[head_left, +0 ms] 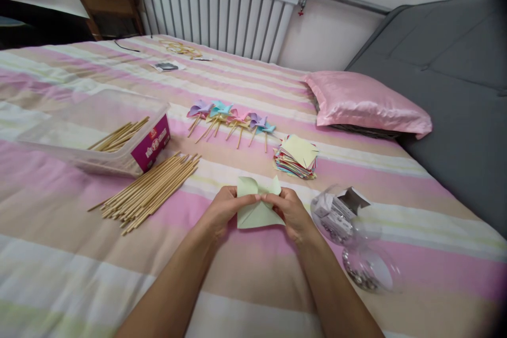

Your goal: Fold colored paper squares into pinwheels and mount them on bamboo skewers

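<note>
Pale green paper [253, 216] curls at its corners, clamped between the fingers of the left hand [225, 207] and right hand [291, 211], thumbs meeting over it, above a striped bed [245, 285]. Nearby sit a stack of paper squares [298, 151], clear plastic containers [335, 224] and wooden sticks [152, 190]; farther out, pinwheels [220, 109] lie in a row between a plastic tub [152, 142] and a pink pillow [364, 97].

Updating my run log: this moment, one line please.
left hand: holds pale-green paper | right hand: holds same paper | paper: far edge curled | pinwheels: beyond
</note>
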`<state>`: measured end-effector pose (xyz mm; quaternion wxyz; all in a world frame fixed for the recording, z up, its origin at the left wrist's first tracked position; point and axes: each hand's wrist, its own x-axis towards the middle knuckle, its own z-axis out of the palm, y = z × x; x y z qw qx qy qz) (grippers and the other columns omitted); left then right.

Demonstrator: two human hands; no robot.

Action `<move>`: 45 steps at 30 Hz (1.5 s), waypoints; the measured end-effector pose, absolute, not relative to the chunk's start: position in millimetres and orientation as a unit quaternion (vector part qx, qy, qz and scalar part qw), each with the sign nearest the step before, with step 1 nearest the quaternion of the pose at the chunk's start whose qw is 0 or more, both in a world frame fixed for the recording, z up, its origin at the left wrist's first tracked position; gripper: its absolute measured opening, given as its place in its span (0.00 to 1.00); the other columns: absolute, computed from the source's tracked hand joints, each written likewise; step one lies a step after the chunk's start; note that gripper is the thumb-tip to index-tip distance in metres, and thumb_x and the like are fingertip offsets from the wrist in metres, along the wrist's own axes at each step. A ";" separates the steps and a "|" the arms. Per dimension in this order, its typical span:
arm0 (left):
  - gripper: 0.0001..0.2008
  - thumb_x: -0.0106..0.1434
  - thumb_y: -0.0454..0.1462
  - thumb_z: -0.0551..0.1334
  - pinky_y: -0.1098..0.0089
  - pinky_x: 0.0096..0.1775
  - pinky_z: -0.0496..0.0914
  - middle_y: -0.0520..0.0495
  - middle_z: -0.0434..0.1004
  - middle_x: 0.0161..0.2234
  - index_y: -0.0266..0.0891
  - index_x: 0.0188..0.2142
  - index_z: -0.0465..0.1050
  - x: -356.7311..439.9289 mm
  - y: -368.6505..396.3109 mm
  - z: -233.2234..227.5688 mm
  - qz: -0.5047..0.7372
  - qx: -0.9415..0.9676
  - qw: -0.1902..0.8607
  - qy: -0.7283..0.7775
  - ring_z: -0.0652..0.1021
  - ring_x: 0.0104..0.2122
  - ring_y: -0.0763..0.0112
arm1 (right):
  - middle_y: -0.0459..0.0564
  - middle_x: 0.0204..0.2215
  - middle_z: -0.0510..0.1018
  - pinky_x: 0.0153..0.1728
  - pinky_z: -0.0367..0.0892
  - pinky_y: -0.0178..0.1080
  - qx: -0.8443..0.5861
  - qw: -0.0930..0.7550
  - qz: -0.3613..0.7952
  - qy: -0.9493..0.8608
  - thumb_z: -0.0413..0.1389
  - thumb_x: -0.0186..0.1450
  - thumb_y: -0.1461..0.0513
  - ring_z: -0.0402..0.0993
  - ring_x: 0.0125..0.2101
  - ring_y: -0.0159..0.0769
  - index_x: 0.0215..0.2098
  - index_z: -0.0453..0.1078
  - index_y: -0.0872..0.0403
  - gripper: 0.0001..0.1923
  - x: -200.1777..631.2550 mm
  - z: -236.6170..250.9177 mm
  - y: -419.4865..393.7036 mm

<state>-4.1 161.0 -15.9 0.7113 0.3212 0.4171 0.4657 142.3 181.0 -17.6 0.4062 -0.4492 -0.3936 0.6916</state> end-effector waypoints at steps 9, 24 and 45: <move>0.10 0.45 0.35 0.69 0.71 0.30 0.67 0.43 0.78 0.25 0.30 0.28 0.77 -2.8 161.9 -17.1 0.474 0.337 0.674 0.455 0.76 0.26 0.68 | 0.48 0.23 0.77 0.25 0.64 0.34 -0.444 0.370 0.683 -0.446 0.64 0.49 0.59 0.70 0.23 0.34 0.31 0.72 0.58 0.13 144.9 -9.3 179.9; 0.11 0.45 0.34 0.69 0.73 0.29 0.68 0.47 0.78 0.26 0.31 0.30 0.75 -14.0 171.2 -9.5 0.658 0.145 0.586 0.450 0.75 0.25 0.72 | 0.45 0.24 0.78 0.25 0.67 0.32 -0.367 0.400 0.453 -0.708 0.54 0.59 0.66 0.73 0.22 0.30 0.46 0.69 0.52 0.15 141.7 -8.5 171.7; 0.07 0.45 0.35 0.69 0.74 0.26 0.65 0.51 0.76 0.21 0.34 0.24 0.74 -2.2 165.6 -10.3 0.631 0.227 0.571 0.473 0.73 0.21 0.75 | 0.47 0.23 0.78 0.23 0.68 0.33 -0.470 0.468 0.492 -0.563 0.59 0.57 0.54 0.77 0.24 0.36 0.29 0.74 0.55 0.11 124.8 -16.6 169.8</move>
